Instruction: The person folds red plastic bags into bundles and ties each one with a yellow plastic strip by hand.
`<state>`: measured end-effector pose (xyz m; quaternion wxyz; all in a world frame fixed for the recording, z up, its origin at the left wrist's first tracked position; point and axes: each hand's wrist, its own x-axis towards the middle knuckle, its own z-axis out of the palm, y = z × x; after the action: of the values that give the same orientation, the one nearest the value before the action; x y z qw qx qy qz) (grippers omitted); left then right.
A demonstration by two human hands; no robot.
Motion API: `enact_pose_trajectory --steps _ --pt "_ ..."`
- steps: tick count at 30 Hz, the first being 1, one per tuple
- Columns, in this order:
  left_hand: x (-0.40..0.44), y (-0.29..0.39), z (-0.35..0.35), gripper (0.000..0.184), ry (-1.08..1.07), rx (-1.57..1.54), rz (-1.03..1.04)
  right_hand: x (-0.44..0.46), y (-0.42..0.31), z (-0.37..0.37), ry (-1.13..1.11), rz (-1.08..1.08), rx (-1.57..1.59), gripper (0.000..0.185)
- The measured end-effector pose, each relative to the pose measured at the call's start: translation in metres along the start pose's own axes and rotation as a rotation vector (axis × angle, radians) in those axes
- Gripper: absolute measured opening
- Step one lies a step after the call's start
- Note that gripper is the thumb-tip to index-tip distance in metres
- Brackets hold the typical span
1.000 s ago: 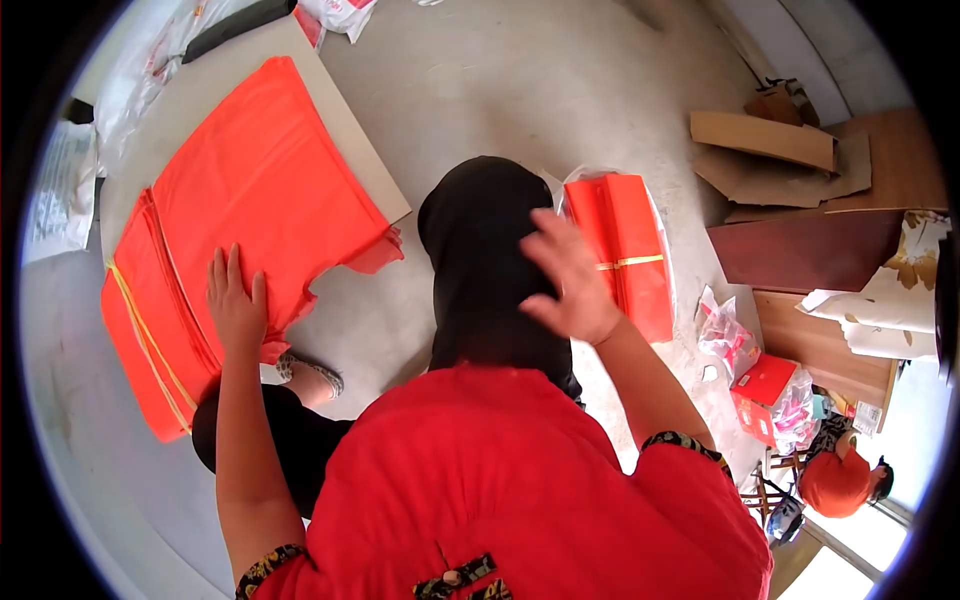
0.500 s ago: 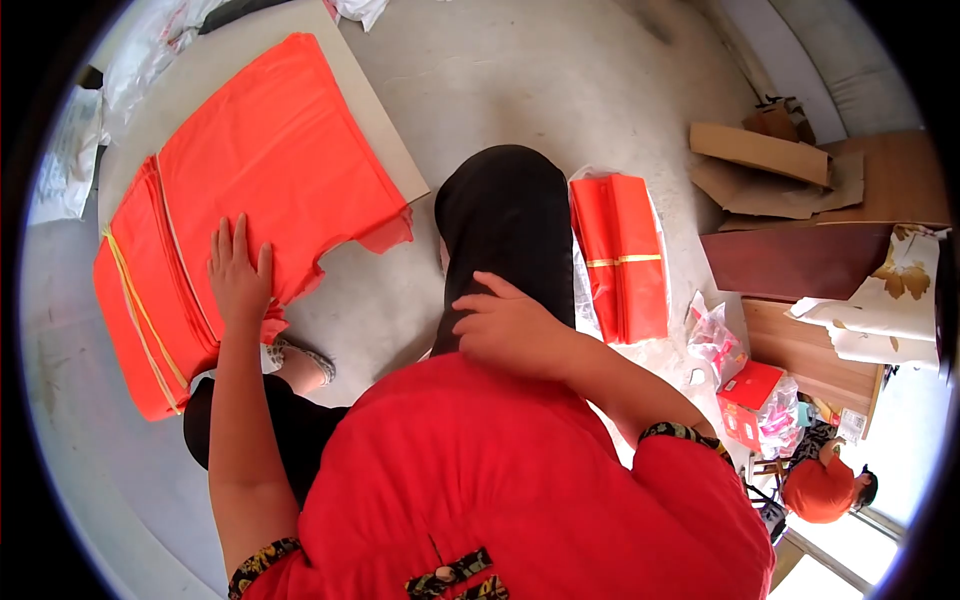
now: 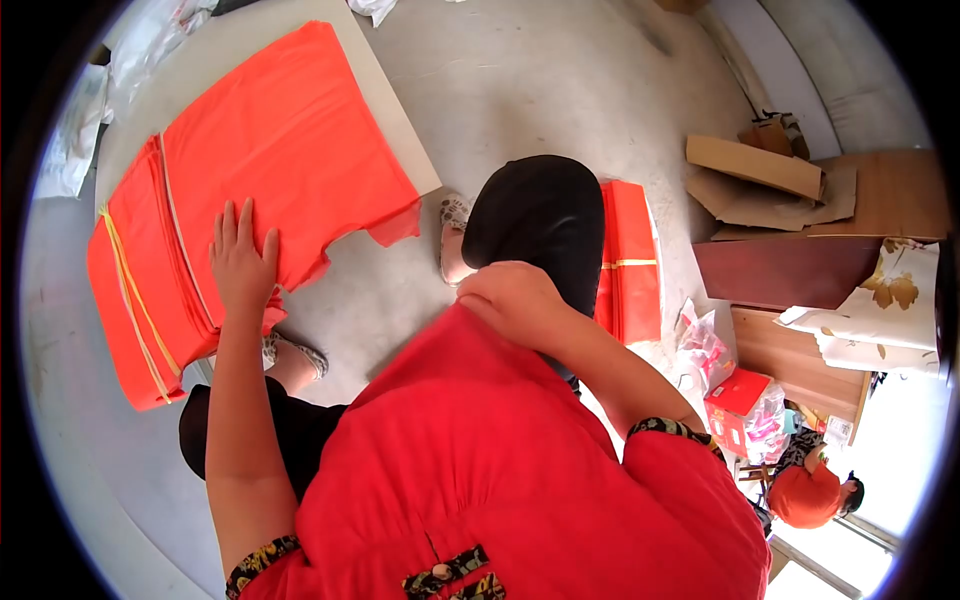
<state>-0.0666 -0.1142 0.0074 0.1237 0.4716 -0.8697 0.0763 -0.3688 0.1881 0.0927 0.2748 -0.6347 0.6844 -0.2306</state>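
My left hand (image 3: 243,256) lies flat with its fingers stretched out on a stack of thin orange-red sheets (image 3: 290,140). The stack rests on a pale board (image 3: 395,100), and its near right edge is ragged. Yellow ties (image 3: 132,300) run round the folded part at the left. Over my lap, my right hand (image 3: 515,297) is closed on the hem of my red shirt (image 3: 450,400) and pulls it taut. A tied orange-red bundle (image 3: 630,262) lies on the floor beyond my right knee.
Opened cardboard (image 3: 770,185) rests on a dark red-brown box (image 3: 785,270) at the right. Plastic bags (image 3: 705,345) and a red box (image 3: 738,392) lie near it. Another person in orange (image 3: 806,495) sits at the lower right. More plastic (image 3: 150,50) is at the upper left.
My right hand has come down from the air to my lap and closed on the shirt hem, which is now pulled up. My right knee has shifted right. My left hand stays on the stack.
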Motion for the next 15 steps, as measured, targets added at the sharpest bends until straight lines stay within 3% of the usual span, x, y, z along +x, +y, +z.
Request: enact_pose_trajectory --steps 8,11,15 --pt "0.001 0.003 -0.002 0.064 -0.012 0.012 -0.016 0.018 0.002 -0.005 -0.109 0.19 0.201 0.018" --pt "0.001 0.004 -0.005 0.063 0.003 -0.024 -0.003 0.023 0.001 -0.004 -0.051 0.17 0.16 0.018" --pt "0.001 0.005 -0.007 0.063 -0.004 -0.035 -0.013 0.034 -0.004 -0.009 0.053 0.186 0.459 0.018"
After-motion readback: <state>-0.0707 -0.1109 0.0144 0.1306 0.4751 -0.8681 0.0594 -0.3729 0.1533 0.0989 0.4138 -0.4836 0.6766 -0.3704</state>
